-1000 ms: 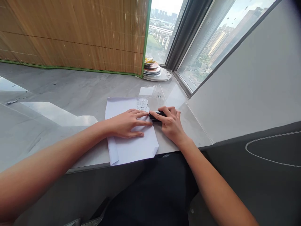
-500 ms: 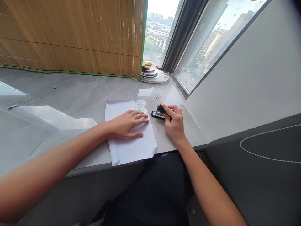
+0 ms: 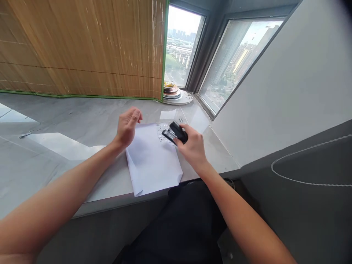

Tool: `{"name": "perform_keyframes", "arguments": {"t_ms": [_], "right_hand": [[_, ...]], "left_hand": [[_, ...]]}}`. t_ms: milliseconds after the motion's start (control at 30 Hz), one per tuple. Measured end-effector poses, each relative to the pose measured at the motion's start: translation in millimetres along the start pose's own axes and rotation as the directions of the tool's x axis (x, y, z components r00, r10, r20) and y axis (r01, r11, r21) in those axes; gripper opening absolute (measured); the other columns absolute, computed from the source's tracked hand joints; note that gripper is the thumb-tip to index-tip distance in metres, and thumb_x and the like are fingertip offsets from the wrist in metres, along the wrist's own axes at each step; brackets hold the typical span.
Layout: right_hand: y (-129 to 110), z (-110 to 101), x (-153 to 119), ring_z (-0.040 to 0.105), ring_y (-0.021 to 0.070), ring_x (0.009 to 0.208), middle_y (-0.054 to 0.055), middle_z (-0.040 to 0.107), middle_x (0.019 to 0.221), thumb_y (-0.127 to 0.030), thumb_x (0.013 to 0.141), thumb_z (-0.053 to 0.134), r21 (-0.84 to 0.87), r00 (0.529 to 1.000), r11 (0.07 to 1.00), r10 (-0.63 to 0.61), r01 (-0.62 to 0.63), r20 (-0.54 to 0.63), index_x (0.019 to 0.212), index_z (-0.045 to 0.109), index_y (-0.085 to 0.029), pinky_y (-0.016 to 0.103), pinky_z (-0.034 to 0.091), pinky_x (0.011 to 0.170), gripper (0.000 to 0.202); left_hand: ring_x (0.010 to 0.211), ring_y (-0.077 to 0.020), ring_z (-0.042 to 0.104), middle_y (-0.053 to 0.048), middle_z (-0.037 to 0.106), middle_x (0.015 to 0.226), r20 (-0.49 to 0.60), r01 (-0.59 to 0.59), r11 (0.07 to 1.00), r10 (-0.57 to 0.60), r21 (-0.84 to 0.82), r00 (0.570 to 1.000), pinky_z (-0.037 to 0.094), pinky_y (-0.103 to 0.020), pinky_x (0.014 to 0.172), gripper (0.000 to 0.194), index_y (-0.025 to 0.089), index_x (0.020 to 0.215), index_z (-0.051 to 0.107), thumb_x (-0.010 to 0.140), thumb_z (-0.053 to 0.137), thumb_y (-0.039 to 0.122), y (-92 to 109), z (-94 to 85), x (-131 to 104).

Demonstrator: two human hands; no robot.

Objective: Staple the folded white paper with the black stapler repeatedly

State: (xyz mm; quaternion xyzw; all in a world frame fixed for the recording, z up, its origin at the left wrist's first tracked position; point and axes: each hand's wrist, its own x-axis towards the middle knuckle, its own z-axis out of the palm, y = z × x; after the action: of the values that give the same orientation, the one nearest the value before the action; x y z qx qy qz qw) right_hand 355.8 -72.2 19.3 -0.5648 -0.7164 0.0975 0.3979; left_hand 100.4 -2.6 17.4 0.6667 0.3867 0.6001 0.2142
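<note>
Where the stapler [image 3: 178, 131] was: in the right hand [image 3: 194, 147], over the right edge of the sheet of paper [image 3: 154, 167], its two black arms spread in a V with the mouth toward the left (contact with the sheet could not be told).
Right-hand grip: clamped on the stapler, thumb on its near side, forefinger on its far side.
Left-hand grip: the left hand [image 3: 128, 126] showed fingers curled together in a loose fist, at the sheet's far left corner.
Sheet: white, flat across the middle, left edge curled, near right corner bent; its near end reached the rim of the grey ledge [image 3: 101, 112].
Staple marks: a dense patch of staples [image 3: 161, 129] covered the far right part of the sheet, partly hidden by the stapler.
Far corner: stacked plates [image 3: 172, 94] stood beside the window [image 3: 180, 55], just right of the bamboo blind [image 3: 82, 47].
</note>
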Motion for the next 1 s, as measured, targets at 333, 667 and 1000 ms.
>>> {"name": "perform_keyframes", "arguments": {"t_ms": [333, 667, 1000], "right_hand": [[-36, 40, -7, 0.066, 0.0235, 0.09, 0.005, 0.071, 0.101, -0.02, 0.089, 0.066, 0.006, 0.93, 0.994, -0.102, 0.107, 0.353, 0.108, 0.062, -0.024, 0.032, 0.048, 0.074, 0.019], [44, -26, -9, 0.065, 0.0234, 0.091, 0.006, 0.069, 0.103, -0.037, 0.094, 0.069, 0.024, 0.952, 0.999, -0.042, 0.036, 0.304, 0.107, 0.062, -0.023, 0.034, 0.052, 0.079, 0.021], [90, 16, 88, 0.039, 0.032, 0.162, 0.024, 0.04, 0.174, -0.045, 0.11, 0.047, -0.168, 0.909, 0.965, -0.123, 0.204, 0.399, 0.154, 0.056, -0.011, 0.049, 0.034, 0.131, 0.056]], "left_hand": [[0.047, -0.0091, 0.03, 0.004, 0.032, 0.054, -0.057, 0.289, 0.784, -0.38, -0.55, 0.923, 0.027, -0.025, 0.046, 0.06, 0.02, 0.055, 0.037, 0.1, 0.068, 0.046, -20, -18.6, 12], [0.049, -0.0091, 0.029, 0.003, 0.029, 0.057, -0.082, 0.341, 0.765, -0.454, -0.546, 0.887, 0.029, -0.026, 0.048, 0.06, 0.02, 0.055, 0.032, 0.1, 0.064, 0.044, -18, -20.9, 15], [0.048, -0.0123, 0.016, 0.003, 0.013, 0.056, 0.019, 0.346, 0.607, -0.478, -0.716, 0.878, 0.017, -0.032, 0.046, 0.064, 0.022, 0.061, 0.013, 0.097, 0.061, 0.043, -20, -64.9, 27]]}}
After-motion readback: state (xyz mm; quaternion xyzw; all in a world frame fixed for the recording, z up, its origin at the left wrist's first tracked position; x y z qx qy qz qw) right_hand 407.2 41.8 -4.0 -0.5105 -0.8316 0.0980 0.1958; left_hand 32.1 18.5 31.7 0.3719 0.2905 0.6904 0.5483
